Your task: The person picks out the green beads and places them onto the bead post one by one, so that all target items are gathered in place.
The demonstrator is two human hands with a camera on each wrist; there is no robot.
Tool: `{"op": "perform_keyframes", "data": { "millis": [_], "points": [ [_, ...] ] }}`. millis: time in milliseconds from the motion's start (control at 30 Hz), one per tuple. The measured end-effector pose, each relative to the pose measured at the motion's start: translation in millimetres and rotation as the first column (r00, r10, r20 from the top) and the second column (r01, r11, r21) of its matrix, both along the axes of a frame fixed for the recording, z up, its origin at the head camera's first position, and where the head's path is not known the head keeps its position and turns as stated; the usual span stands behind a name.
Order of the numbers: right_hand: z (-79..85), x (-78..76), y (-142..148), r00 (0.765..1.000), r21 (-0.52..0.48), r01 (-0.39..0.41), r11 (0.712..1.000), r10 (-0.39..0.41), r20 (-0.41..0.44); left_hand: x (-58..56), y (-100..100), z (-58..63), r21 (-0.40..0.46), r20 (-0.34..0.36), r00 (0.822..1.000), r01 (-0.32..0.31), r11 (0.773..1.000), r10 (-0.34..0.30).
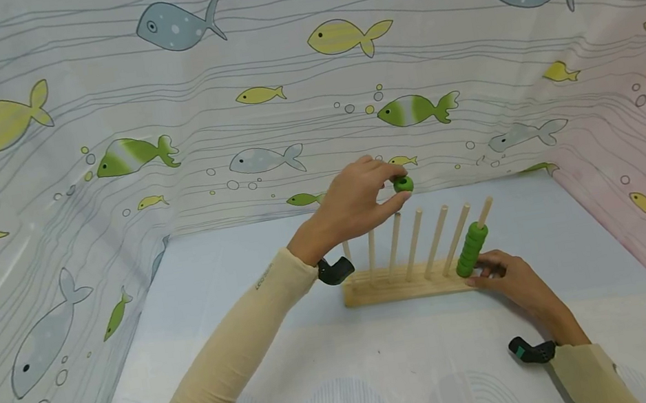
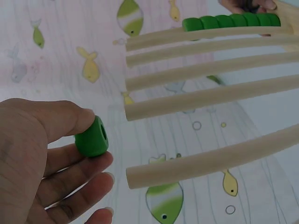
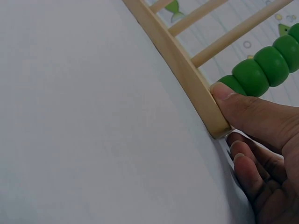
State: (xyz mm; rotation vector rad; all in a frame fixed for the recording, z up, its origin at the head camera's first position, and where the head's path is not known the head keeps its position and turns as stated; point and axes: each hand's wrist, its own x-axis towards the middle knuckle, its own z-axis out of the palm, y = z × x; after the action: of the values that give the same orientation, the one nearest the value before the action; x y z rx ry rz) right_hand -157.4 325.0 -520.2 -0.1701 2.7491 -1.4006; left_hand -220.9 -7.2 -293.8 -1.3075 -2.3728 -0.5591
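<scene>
My left hand pinches a green wooden bead between thumb and fingers, raised above the peg tops. In the left wrist view the held bead shows its hole facing the rods, with the free end of a bare wooden rod close by. A wooden peg rack stands on the table, its rods leaning up from a long base. Several green beads are stacked on its rightmost rod. My right hand grips the base's right end, with the thumb against it beside the lowest bead.
The table has a pale cloth with arch patterns. Behind it and along both sides hangs a white sheet printed with fish. Black wrist cameras are strapped to both wrists. The other rods carry no beads.
</scene>
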Motion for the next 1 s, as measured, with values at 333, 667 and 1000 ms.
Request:
{"op": "perform_keyframes", "data": {
  "millis": [333,667,1000],
  "points": [
    [-4.5,-2.3,2,1.000,0.008,0.004,1.000,-0.004,0.003,2.5,21,0.8,-0.016,-0.002,0.999,0.039,0.999,-0.040],
    [-0.7,-1.2,1,1.000,0.002,0.008,1.000,-0.008,0.010,3.8,44,1.5,-0.035,-0.016,0.997,0.072,0.997,-0.073],
    [1.7,0.2,0,1.000,-0.008,0.007,1.000,-0.007,0.013,7.3,66,1.3,-0.072,-0.020,0.997,0.078,0.994,-0.080]
  ]
}}
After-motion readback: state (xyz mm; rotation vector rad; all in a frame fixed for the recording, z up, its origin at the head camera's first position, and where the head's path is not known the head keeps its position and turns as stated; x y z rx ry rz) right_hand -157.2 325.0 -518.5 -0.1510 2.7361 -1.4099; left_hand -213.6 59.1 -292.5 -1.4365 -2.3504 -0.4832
